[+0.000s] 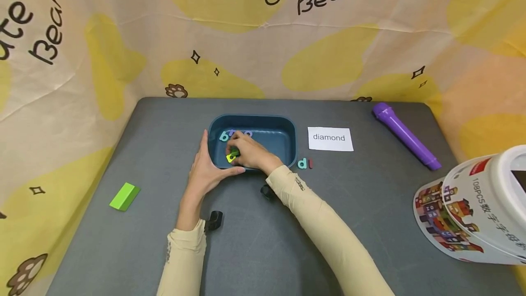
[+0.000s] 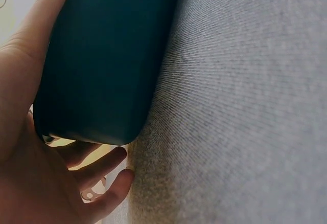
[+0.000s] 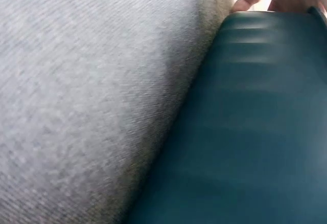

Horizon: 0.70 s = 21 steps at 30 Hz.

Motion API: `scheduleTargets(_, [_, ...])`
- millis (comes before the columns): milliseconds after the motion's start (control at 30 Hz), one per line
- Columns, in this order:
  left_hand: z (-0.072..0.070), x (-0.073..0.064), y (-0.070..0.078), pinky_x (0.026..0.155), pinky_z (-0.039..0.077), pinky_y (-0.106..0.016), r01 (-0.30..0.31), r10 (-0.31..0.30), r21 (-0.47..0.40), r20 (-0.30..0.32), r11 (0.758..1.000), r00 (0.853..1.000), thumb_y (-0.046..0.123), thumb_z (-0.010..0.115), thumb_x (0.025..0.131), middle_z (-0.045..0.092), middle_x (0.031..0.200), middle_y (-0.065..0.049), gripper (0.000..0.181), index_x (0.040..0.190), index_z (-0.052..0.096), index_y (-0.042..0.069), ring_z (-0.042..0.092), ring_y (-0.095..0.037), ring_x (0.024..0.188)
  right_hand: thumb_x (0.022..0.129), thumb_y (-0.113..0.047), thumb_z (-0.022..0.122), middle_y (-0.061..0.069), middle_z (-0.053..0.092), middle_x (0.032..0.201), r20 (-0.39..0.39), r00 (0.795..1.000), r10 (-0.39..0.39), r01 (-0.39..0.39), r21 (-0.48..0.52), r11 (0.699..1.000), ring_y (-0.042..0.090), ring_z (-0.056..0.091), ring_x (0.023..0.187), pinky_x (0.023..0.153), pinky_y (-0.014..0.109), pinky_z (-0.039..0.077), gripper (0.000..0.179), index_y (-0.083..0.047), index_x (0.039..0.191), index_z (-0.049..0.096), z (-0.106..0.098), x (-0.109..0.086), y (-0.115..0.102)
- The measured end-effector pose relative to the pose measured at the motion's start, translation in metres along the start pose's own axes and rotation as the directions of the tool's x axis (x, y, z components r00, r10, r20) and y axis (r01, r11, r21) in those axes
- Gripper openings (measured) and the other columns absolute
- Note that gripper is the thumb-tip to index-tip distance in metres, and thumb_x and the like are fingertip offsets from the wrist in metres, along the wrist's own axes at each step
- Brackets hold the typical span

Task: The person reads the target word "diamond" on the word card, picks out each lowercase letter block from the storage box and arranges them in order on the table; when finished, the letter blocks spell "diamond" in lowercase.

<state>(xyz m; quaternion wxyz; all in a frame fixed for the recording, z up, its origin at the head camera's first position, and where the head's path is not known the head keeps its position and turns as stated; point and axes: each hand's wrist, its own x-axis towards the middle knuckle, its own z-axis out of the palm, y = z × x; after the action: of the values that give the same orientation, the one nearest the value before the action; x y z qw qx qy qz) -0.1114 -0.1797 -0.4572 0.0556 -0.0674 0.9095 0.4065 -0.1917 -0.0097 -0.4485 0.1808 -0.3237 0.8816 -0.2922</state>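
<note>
A dark teal tray (image 1: 279,137) stands on the grey table. My left hand (image 1: 204,172) lies around its near left corner, thumb along the front and fingers straight along the left side. In the left wrist view the tray's wall (image 2: 107,60) runs beside the thumb. My right hand (image 1: 250,152) reaches into the tray and pinches a dark green letter (image 1: 234,151). Right under it is a yellow letter (image 1: 230,158). Farther back inside are a light-blue letter b (image 1: 223,136) and purple letters (image 1: 248,133). The right wrist view shows mostly the tray's front wall (image 3: 240,132).
A card reading "diamond" (image 1: 330,139) lies right of the tray, near a light-blue letter (image 1: 302,163) and a small red letter (image 1: 311,163). A purple microphone-shaped stick (image 1: 407,136) and a large white tub (image 1: 464,209) stand at right; a green block (image 1: 125,196) is at left.
</note>
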Motion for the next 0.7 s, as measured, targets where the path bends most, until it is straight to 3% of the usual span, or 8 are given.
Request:
scheduleTargets(267, [0.000, 0.000, 0.001, 0.118, 0.030, -0.076, 0.009, -0.009, 0.008, -0.001, 1.000, 1.000, 0.069, 0.091, 0.070, 0.006, 0.179, -0.015, 0.150, 0.170, -0.014, 0.032, 0.022, -0.052, 0.159, 0.096, -0.021, 0.081, 0.007, 0.061, 0.139, -0.101, 0.995, 0.004, -0.003, 0.010, 1.000, 0.029, 0.054, 0.132, 0.126, 0.048, 0.036, 0.019, -0.013, 0.112, 0.073, -0.004, -0.006, 0.006])
scheduleTargets(400, [0.000, 0.001, 0.002, 0.119, 0.028, -0.076, 0.021, -0.021, 0.011, -0.004, 1.000, 1.000, 0.068, 0.092, 0.069, 0.008, 0.179, -0.015, 0.151, 0.170, -0.014, 0.032, 0.022, -0.051, 0.160, 0.097, -0.021, 0.081, 0.006, 0.062, 0.136, -0.172, 0.985, 0.015, -0.003, 0.071, 0.997, 0.027, 0.054, 0.131, 0.122, 0.047, 0.041, 0.021, -0.011, 0.114, 0.073, -0.013, -0.019, 0.010])
scheduleTargets(533, [0.001, 0.001, 0.002, 0.121, 0.027, -0.075, 0.035, -0.035, 0.004, -0.003, 0.999, 0.999, 0.066, 0.093, 0.069, 0.009, 0.179, -0.016, 0.151, 0.170, -0.013, 0.032, 0.021, -0.050, 0.160, 0.096, -0.013, 0.081, 0.007, 0.069, 0.117, -0.226, 0.974, 0.014, 0.026, 0.172, 0.985, 0.023, 0.063, 0.109, 0.097, 0.040, 0.056, 0.020, -0.010, 0.113, 0.071, -0.025, -0.039, 0.015])
scheduleTargets(600, [0.001, 0.001, 0.002, 0.121, 0.027, -0.075, 0.039, -0.039, -0.004, -0.003, 0.999, 0.999, 0.066, 0.094, 0.068, 0.010, 0.179, -0.016, 0.151, 0.171, -0.012, 0.031, 0.021, -0.049, 0.161, 0.093, -0.006, 0.082, 0.007, 0.069, 0.104, -0.257, 0.966, 0.003, 0.054, 0.213, 0.976, 0.021, 0.064, 0.094, 0.085, 0.036, 0.056, 0.022, -0.009, 0.113, 0.071, -0.033, -0.050, 0.019])
scheduleTargets(700, [0.002, 0.001, 0.002, 0.121, 0.026, -0.075, 0.042, -0.042, -0.012, -0.007, 0.999, 0.999, 0.066, 0.094, 0.068, 0.010, 0.179, -0.016, 0.152, 0.171, -0.012, 0.031, 0.021, -0.049, 0.161, 0.091, -0.002, 0.083, 0.005, 0.068, 0.096, -0.312, 0.950, -0.028, 0.096, 0.204, 0.974, 0.018, 0.060, 0.084, 0.077, 0.030, 0.052, 0.026, -0.009, 0.114, 0.076, -0.045, -0.068, 0.027])
